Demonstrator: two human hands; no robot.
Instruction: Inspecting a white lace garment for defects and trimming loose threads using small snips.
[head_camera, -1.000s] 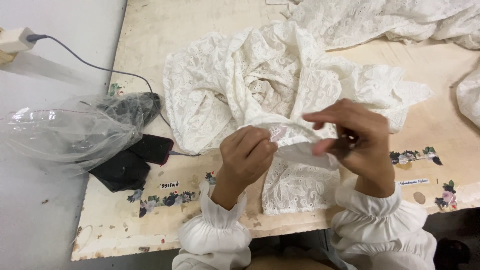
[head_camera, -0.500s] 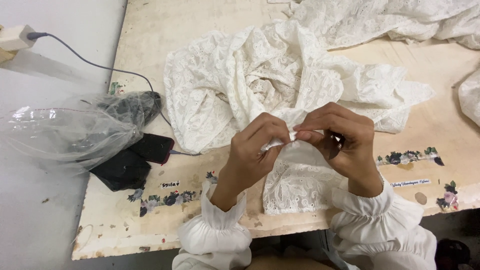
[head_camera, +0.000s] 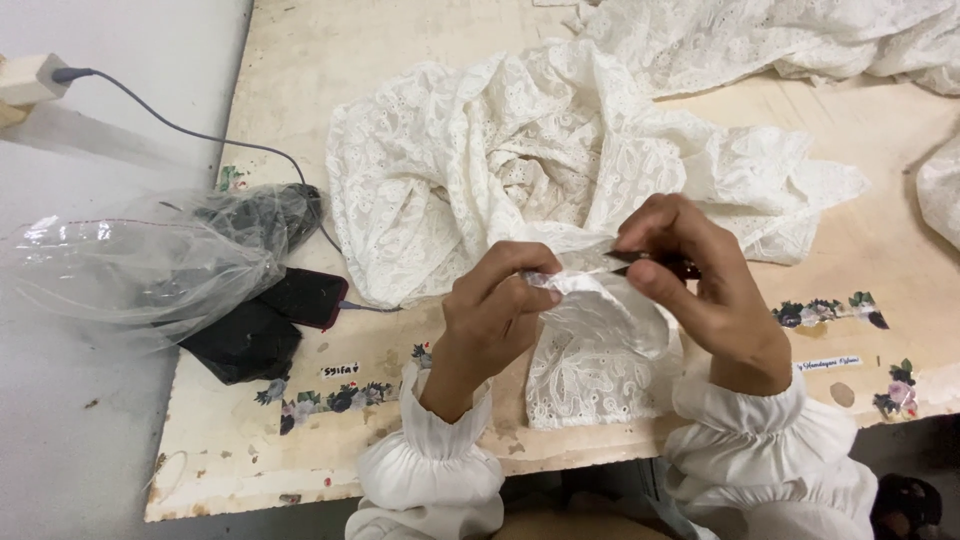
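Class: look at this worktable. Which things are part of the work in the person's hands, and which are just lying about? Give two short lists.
In use:
left hand
right hand
lace cloth
small dark tool in the right fingers

Lying about:
clear plastic bag
phone on its cable
black pouch
more white cloth
flower stickers
table

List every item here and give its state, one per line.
Left hand: pinching the lace fabric's edge.
Right hand: holding a small dark tool against that edge.
Lace fabric: crumpled on the table.
Plastic bag: puffed, lying sideways.
Phone: cable plugged in, screen dark.
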